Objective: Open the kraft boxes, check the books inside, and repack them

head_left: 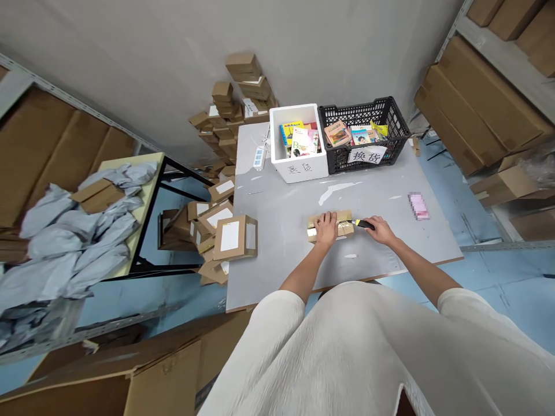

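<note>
A small taped cardboard box (pixel 344 229) lies on the grey table (pixel 277 225) in front of me. My left hand (pixel 326 228) rests on the left part of the box, fingers bent over its top, pressing on it. In my right hand (pixel 380 230) is a yellow and black utility knife (pixel 363 223), its front end touching the right part of the box along the tape. Fingers of the right hand are wrapped round the handle.
At the table's back stand a white bin (pixel 299 171) and a black crate (pixel 396 136) with books. A power strip (pixel 259 158) lies left of them, a pink item (pixel 418 206) at right. A carton (pixel 236 237) sits at the left edge, beside piled boxes.
</note>
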The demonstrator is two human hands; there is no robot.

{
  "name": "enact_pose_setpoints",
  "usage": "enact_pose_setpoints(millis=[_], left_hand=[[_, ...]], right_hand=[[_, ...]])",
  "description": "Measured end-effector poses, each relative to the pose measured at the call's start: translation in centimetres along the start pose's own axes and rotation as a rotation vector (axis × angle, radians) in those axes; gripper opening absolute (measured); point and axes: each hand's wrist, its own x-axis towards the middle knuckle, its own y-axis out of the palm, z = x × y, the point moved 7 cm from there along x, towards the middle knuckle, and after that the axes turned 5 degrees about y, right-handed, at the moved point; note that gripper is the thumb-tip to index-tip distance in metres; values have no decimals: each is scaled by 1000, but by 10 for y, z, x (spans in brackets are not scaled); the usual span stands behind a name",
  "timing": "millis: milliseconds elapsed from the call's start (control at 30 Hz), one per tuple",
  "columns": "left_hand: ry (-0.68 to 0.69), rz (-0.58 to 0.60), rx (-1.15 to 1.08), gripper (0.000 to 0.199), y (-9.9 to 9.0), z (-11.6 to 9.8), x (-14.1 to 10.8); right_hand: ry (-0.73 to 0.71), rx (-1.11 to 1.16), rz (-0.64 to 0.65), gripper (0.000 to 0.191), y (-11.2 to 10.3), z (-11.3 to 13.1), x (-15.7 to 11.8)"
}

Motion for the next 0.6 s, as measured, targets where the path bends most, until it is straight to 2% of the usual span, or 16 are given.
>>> enact_pose_setpoints(millis=[100,167,267,467,600], left_hand=[[-13,21,7,55,-3,1,-1],[-11,27,1,55,-4,0,-1],[-17,5,-32,56,-6,-1,1],[0,3,-123,66,-7,-2,-2],[29,8,-156,66,-11,1,-16]], right_hand=[[49,36,-59,45,-12,-21,5],[152,34,-153,46,-28,-43,7],[152,31,-102,47,-34,-54,14],[267,33,-97,46,-16,-46,25],[352,44,-81,40,-2,-55,20]])
